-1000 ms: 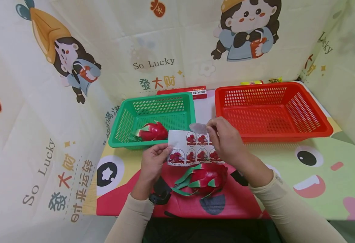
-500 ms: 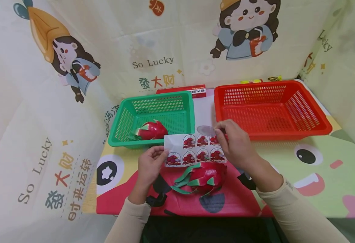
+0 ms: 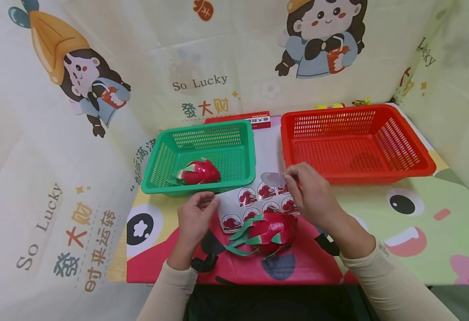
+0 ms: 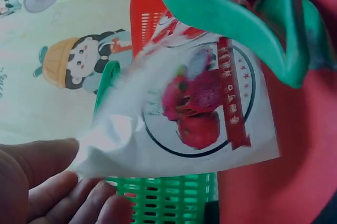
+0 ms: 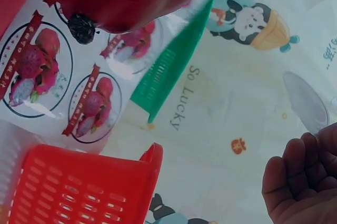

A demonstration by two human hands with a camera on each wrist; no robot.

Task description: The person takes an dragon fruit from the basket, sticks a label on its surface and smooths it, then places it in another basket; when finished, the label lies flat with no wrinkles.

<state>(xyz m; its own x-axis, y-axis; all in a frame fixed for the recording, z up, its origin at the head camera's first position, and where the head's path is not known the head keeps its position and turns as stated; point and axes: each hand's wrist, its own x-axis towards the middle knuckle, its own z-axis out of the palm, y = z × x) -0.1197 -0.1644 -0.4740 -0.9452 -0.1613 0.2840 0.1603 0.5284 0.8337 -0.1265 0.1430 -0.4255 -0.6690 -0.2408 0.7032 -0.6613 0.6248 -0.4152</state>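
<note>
My left hand pinches the upper left corner of a white sheet of round stickers printed with dragon fruit. In the left wrist view, thumb and fingertips meet at the corner of this bent, partly blurred sheet. My right hand pinches the edge of a single round sticker, whose greyish back shows, above the sheet's top edge. That sticker appears in the right wrist view beside my curled fingers. A red dragon fruit with green leaf tips lies in front, covering the sheet's lower part.
Behind my left hand is a green basket holding another dragon fruit. A red basket stands at the right, just behind my right hand. A red box and a yellow packet lie along the back wall.
The sticker sheet has come down and tilted, its lower part now behind the dragon fruit. My right hand has shifted slightly right and nearer with the round sticker; my left hand moved slightly left.
</note>
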